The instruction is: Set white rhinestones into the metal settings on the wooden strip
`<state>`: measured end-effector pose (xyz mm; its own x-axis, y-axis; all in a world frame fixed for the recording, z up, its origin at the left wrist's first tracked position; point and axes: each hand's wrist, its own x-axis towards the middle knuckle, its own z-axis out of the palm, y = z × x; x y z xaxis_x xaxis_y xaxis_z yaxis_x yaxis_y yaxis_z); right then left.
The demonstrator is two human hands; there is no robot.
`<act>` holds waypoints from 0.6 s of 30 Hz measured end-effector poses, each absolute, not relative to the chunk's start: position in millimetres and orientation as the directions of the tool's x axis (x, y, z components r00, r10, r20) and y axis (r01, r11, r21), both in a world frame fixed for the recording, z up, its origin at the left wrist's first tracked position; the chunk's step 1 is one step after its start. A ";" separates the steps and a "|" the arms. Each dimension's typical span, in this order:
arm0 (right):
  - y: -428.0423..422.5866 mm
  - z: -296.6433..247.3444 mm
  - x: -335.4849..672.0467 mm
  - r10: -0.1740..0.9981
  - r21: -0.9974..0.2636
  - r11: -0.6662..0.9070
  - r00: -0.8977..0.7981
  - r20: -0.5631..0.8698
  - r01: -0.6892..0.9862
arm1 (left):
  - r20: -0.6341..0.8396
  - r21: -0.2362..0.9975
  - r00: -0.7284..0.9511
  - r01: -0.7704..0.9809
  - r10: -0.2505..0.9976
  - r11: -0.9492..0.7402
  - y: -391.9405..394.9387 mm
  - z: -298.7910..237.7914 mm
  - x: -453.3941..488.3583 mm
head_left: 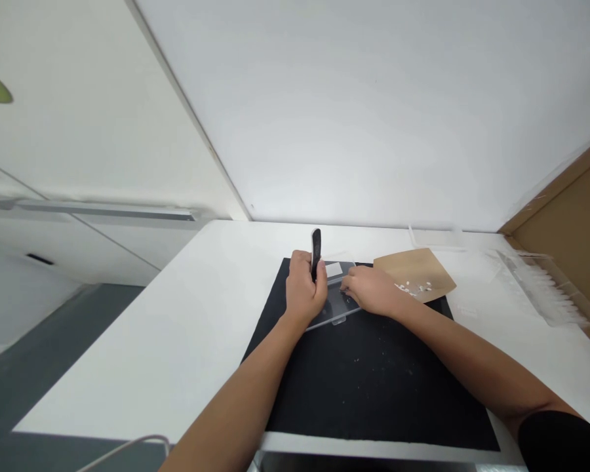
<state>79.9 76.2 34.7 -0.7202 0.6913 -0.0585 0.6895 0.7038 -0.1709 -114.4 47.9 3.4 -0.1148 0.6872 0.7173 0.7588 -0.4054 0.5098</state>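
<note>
My left hand [305, 283] is closed around a slim tool with a black, light-edged handle [316, 244]. The handle points up, and its lower end is hidden by my fingers. Below both hands lies an open, clear plastic case [335, 309], with a white label [333, 269] towards its far side. My right hand [368, 288] reaches over the case from the right. Its fingers are bent together at the case; whatever they pinch is too small to make out.
A black mat [373, 387] lies under the case, with small white crumbs on it. A brown paper sheet [413, 265] carries several small white pieces. Clear plastic trays [535, 288] stand at the right of the white table [177, 314]. A white wall rises behind.
</note>
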 end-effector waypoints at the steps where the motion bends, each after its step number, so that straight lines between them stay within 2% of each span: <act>1: 76.1 34.9 79.9 0.691 -0.172 0.704 -0.721 -0.061 0.689 | 0.717 0.511 -0.115 0.758 0.687 -0.406 48.1 3.3 -114.5; 10: 78.7 38.8 82.8 0.676 -0.195 0.705 -0.729 -0.107 0.682 | 0.701 0.526 -0.127 0.757 0.701 -0.388 48.4 1.4 -115.0; 18: 82.1 50.8 90.0 0.594 -0.230 0.761 -0.794 -0.132 0.607 | 0.685 0.499 -0.063 0.766 0.726 -0.404 48.5 2.3 -115.3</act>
<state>90.0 82.1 50.8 -0.7939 0.5935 -0.1321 0.6070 0.7606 -0.2302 -115.3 48.5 2.3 -0.0633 0.7259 0.6848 0.7664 -0.4042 0.4993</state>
